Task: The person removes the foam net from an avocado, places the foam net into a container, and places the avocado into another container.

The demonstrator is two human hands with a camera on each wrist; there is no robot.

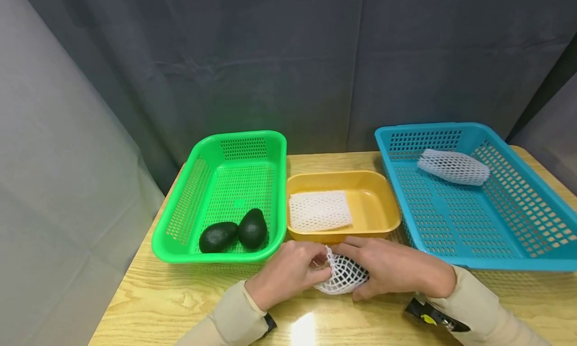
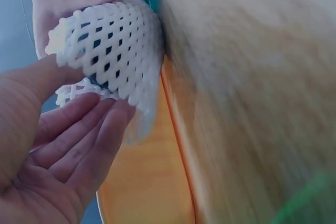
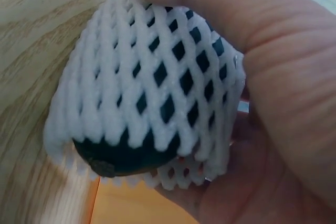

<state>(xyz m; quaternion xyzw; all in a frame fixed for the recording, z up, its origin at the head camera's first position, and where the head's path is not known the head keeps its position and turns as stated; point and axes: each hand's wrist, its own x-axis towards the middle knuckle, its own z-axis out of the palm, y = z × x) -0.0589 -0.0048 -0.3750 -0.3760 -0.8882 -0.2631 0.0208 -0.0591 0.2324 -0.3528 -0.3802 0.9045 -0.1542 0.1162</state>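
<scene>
A dark green avocado (image 3: 126,156) sits inside a white foam net sleeve (image 1: 340,276), above the front of the table. Its end shows at the sleeve's opening in the right wrist view. My right hand (image 1: 392,266) grips the sleeved avocado from the right, thumb on the near side. With thumb and fingers, my left hand (image 1: 288,273) pinches the open edge of the sleeve (image 2: 113,51) on the left. Two bare avocados, one lying (image 1: 218,237) and one beside it (image 1: 252,229), rest in the green basket (image 1: 180,257).
Behind my hands stands a yellow tray (image 1: 374,206) holding flat white foam netting (image 1: 320,211). The blue basket (image 1: 487,262) on the right contains a white foam-netted item (image 1: 453,166). A wooden table (image 1: 158,296) carries everything, with a dark curtain (image 1: 270,75) behind.
</scene>
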